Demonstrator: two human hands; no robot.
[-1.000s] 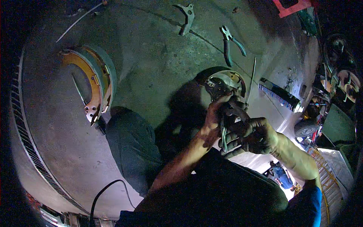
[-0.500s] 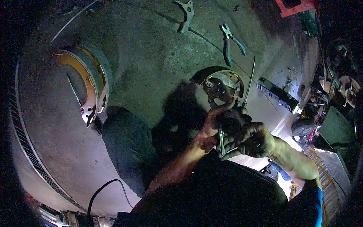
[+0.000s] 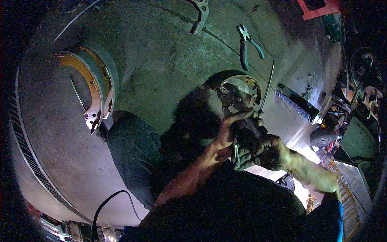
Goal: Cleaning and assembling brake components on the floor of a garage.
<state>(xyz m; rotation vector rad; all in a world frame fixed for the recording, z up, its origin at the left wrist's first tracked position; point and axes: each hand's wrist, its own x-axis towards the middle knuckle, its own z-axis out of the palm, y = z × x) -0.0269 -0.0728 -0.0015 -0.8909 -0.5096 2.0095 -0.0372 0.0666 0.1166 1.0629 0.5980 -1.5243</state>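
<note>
My left hand (image 3: 227, 133) is closed round the lower end of a curved brake shoe (image 3: 244, 85), its thumb lying along the dark metal. Close against it, my right hand (image 3: 274, 153) is closed, with its fingers curled toward the same spot. A shiny, narrow metal tool part (image 3: 236, 152) stands between the palms by the right fingertips; its kind is unclear. Shadow and fingers hide what the right hand grips. Beside the shoe, a thin metal rod (image 3: 267, 86) points up and away from the hands.
Cutting pliers (image 3: 244, 47) with dark handles lie on the concrete floor, near a metal lever plate (image 3: 200, 17). A pair of brake shoes (image 3: 93, 82) stands at left by my knee (image 3: 135, 141). On the right are a long dark bar (image 3: 297, 103) and a small wheel (image 3: 323, 136).
Both hands keep nearly the same hold. My right hand's fingers have shifted slightly around the work, and the whole view has tilted a little.
</note>
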